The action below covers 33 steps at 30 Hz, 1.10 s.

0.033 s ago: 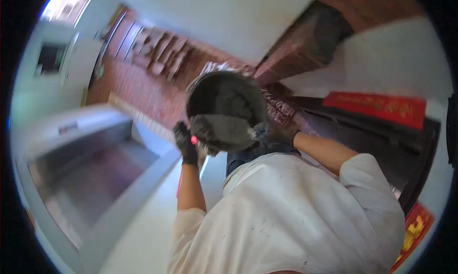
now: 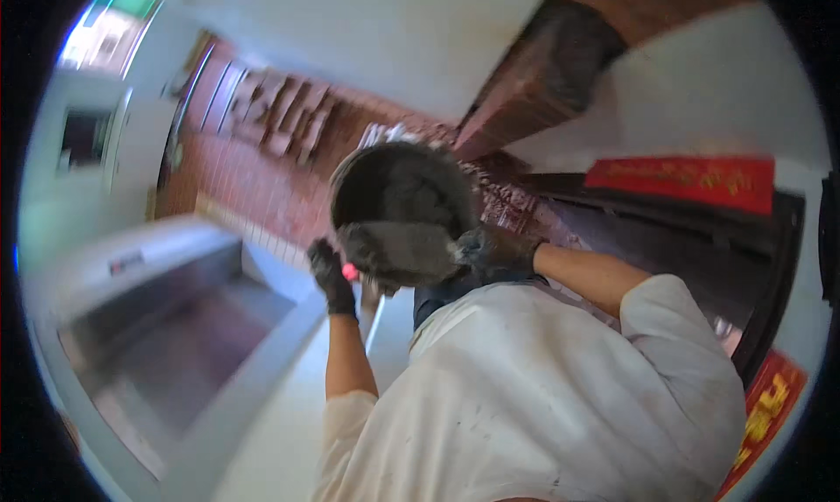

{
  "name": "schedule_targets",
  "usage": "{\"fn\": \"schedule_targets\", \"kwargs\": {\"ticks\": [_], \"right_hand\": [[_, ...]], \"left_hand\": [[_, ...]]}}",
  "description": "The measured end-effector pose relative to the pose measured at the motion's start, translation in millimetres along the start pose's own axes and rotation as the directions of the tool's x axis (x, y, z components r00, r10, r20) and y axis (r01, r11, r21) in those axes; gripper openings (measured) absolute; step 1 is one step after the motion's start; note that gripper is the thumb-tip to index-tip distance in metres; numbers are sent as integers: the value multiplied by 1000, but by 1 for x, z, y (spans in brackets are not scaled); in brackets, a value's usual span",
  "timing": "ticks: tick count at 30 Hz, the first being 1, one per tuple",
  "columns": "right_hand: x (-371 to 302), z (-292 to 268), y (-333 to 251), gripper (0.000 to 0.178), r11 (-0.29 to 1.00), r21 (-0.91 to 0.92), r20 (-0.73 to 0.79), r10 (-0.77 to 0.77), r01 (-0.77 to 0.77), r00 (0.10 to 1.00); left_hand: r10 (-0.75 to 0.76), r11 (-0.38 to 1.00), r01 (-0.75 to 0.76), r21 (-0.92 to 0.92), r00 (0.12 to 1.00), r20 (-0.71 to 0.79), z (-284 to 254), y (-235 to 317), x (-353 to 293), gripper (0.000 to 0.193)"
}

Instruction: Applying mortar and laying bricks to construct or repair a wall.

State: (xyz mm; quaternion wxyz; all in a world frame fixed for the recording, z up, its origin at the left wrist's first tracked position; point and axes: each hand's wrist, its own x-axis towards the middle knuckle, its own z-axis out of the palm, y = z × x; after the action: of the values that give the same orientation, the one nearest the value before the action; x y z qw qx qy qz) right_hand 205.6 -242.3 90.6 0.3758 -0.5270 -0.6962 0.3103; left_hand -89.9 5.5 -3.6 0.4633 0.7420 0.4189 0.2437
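Note:
A round dark bucket [image 2: 339, 191] with wet grey mortar [image 2: 416, 191] inside is in front of me, tilted so its mouth faces me. Across its near side lies a flat, mortar-coated trowel [image 2: 398, 247]. My right hand [image 2: 494, 253], in a dark grimy glove, closes at the trowel's right end, beside the bucket's rim. My left hand [image 2: 331, 276], also gloved in black, is raised just left of the bucket with its fingers curled. Whatever it may hold is hidden. A small bright pink thing [image 2: 350, 272] shows between that hand and the bucket. What supports the bucket is not visible.
A grey recessed basin with a thick ledge [image 2: 289, 336] lies at left. Beyond is a red brick floor [image 2: 236, 183] with stacked blocks [image 2: 284, 117]. Brick rubble [image 2: 507, 205] lies behind the bucket. At right are a dark doorway [image 2: 700, 257] and a red banner [image 2: 682, 183].
The whole view has shifted slightly, and the bucket appears a little farther left and lower. My left hand has moved slightly left. My right hand stays at the trowel.

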Motion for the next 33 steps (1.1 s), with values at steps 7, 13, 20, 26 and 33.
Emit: {"fn": "schedule_targets", "kwargs": {"ticks": [7,13,20,26,33], "right_hand": [[-49,-52,-81,22,874,231,-175,470,-428,865],[-100,-86,-143,24,384,849,-261,902,-364,343],[-75,-126,-79,41,741,585,-759,644,-330,100],[-83,-146,-28,43,627,581,-733,680,-519,0],[-145,-268,-72,32,447,562,-464,867,-696,182]], "left_hand": [[-415,665,339,-665,909,48,-20,15,61,49],[-365,804,361,-473,927,87,-15,-3,83,49],[-352,798,368,-478,927,127,11,23,106,49],[-281,863,305,-403,952,120,5,22,106,51],[-465,830,479,-285,877,119,-10,-5,88,43]]}}
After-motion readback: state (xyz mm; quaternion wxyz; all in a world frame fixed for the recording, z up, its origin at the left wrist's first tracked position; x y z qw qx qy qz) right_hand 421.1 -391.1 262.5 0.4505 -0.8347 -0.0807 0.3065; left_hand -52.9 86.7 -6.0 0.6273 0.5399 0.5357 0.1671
